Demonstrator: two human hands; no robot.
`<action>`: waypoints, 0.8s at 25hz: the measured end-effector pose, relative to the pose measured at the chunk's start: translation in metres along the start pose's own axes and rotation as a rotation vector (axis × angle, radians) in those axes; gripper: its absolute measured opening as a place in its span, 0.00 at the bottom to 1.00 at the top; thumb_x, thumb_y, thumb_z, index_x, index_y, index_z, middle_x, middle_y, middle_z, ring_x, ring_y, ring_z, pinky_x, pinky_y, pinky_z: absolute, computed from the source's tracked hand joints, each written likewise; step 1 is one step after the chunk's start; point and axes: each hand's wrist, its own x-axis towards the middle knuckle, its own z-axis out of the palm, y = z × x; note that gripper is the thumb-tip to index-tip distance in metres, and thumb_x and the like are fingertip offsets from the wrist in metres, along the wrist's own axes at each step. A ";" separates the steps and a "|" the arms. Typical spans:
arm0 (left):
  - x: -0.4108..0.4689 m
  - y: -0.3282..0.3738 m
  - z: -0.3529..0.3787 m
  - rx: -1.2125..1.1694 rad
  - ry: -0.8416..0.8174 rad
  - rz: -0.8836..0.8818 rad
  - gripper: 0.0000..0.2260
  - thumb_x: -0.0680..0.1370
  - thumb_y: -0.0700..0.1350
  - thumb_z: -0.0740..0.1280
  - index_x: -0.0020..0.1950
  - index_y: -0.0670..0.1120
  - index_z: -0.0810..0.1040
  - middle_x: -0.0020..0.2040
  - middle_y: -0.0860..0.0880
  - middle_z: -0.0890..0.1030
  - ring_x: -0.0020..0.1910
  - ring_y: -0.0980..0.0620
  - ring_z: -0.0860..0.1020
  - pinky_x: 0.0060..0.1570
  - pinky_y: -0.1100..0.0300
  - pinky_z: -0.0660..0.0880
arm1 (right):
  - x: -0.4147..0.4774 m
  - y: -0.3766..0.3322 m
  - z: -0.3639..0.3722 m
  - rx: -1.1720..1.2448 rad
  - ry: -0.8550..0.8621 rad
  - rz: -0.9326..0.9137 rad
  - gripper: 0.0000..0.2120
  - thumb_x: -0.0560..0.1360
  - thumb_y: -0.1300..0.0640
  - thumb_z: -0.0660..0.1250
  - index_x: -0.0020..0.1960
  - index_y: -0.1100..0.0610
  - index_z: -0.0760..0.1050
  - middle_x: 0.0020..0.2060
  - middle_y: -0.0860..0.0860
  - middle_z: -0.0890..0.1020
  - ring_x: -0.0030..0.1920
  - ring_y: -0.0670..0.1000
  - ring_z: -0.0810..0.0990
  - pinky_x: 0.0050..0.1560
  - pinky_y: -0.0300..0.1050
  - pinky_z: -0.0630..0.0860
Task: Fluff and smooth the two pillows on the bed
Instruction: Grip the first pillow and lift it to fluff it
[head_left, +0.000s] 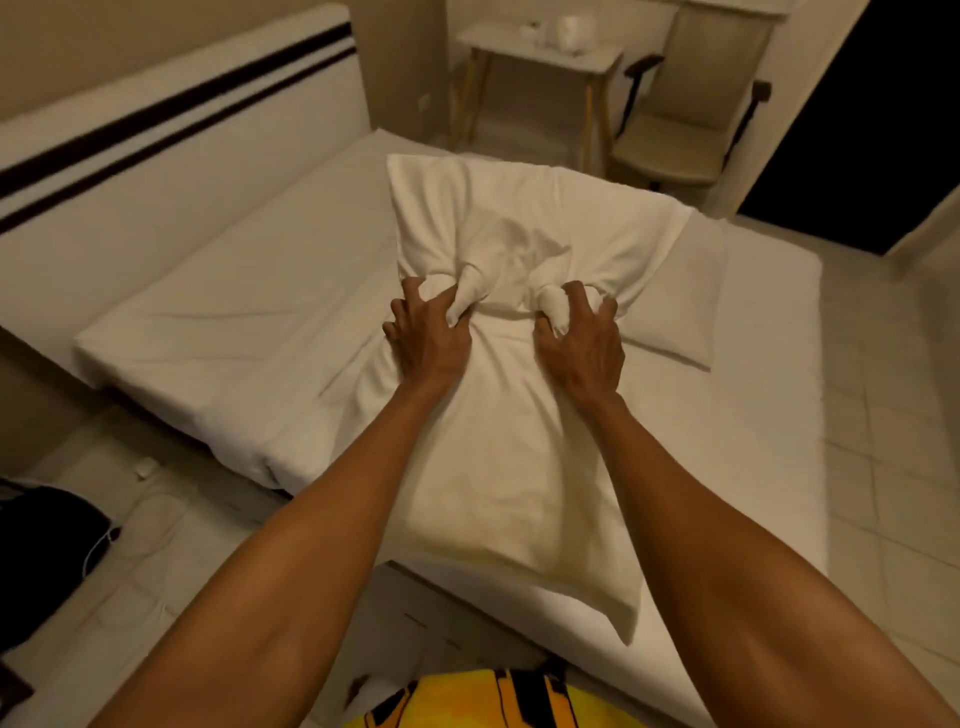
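White sheets cover the bed (218, 291), with a small worktop (545, 57) and chair (691, 119) beyond its far edge. Lying lengthwise under both arms, the near pillow (519, 441) is bunched at its middle: the left hand (423, 338) and right hand (579, 340) each clench a fistful of cover, probably to shift the filling. Just right of the right hand, the second pillow (685, 291) lies partly beneath the first.
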 end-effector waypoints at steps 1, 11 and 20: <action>0.004 -0.011 -0.017 -0.024 0.028 0.003 0.10 0.79 0.53 0.67 0.58 0.53 0.82 0.69 0.44 0.69 0.61 0.39 0.71 0.58 0.44 0.67 | -0.004 -0.020 0.002 -0.003 0.011 -0.030 0.20 0.76 0.47 0.65 0.66 0.51 0.72 0.64 0.64 0.73 0.54 0.69 0.79 0.48 0.57 0.77; 0.063 -0.156 -0.182 -0.066 0.165 -0.007 0.12 0.79 0.54 0.67 0.61 0.53 0.81 0.71 0.45 0.68 0.63 0.39 0.70 0.60 0.41 0.67 | -0.053 -0.229 0.066 0.057 0.057 -0.156 0.20 0.76 0.44 0.65 0.65 0.50 0.70 0.65 0.62 0.71 0.54 0.68 0.79 0.50 0.58 0.78; 0.117 -0.278 -0.246 -0.083 0.238 -0.161 0.10 0.79 0.52 0.67 0.58 0.50 0.81 0.67 0.46 0.69 0.61 0.39 0.71 0.59 0.43 0.66 | -0.056 -0.357 0.153 0.082 -0.059 -0.301 0.20 0.76 0.45 0.66 0.65 0.50 0.71 0.62 0.60 0.72 0.51 0.66 0.79 0.49 0.58 0.80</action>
